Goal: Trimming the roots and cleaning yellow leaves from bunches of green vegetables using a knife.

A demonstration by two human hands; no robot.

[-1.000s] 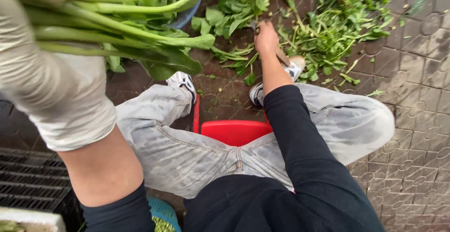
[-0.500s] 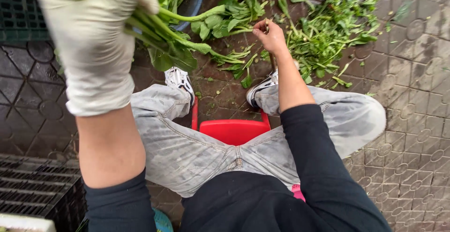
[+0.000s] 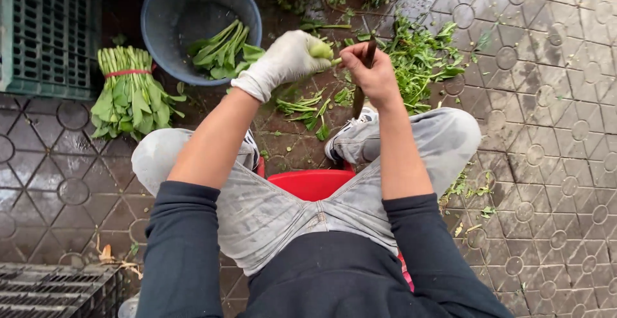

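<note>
My left hand (image 3: 290,58), in a white glove, is closed around a green vegetable stem (image 3: 321,50) just in front of my knees. My bare right hand (image 3: 371,74) grips a small dark-handled knife (image 3: 369,53) and meets the stem's end, the two hands touching. Below them, cut greens (image 3: 308,109) lie on the wet paving between my shoes. A blue basin (image 3: 196,22) with several trimmed stalks stands just beyond my left hand.
A tied bundle of leafy greens (image 3: 128,93) lies left of the basin, beside a green plastic crate (image 3: 48,32). Leaf scraps (image 3: 424,58) are heaped to the right. I sit on a red stool (image 3: 312,183). A dark crate (image 3: 58,289) is at the lower left.
My left hand has dropped from close to the camera, where it held a large bunch, down to my right hand, now holding one stem. The view tilted, revealing basin and bundle.
</note>
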